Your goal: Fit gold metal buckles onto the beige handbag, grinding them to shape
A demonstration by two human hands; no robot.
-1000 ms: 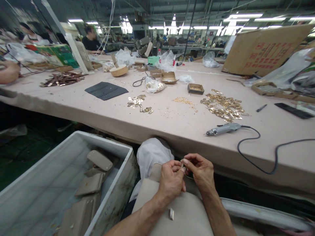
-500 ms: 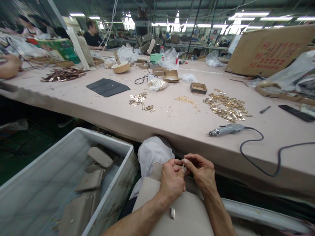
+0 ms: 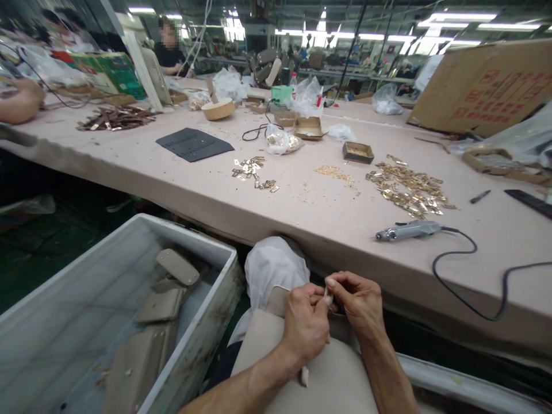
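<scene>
A beige handbag lies across my lap, with a small shiny metal fitting on its near panel. My left hand is closed at the bag's far edge, its thumb and fingers pinching a small pale piece. From the other side my right hand pinches the same piece, thumb and forefinger at its upper end. The fingers cover most of it, so its exact kind cannot be made out. A white cloth covers my knee just beyond the bag.
A white bin with several beige bags stands at left. On the table lie an electric screwdriver with its cord, gold metal fittings, tiny screws and a dark sheet. A co-worker's arm rests at far left.
The view has shifted slightly, so the table things appear a little farther right and higher. Both hands keep pinching the small piece, with slightly changed finger positions.
</scene>
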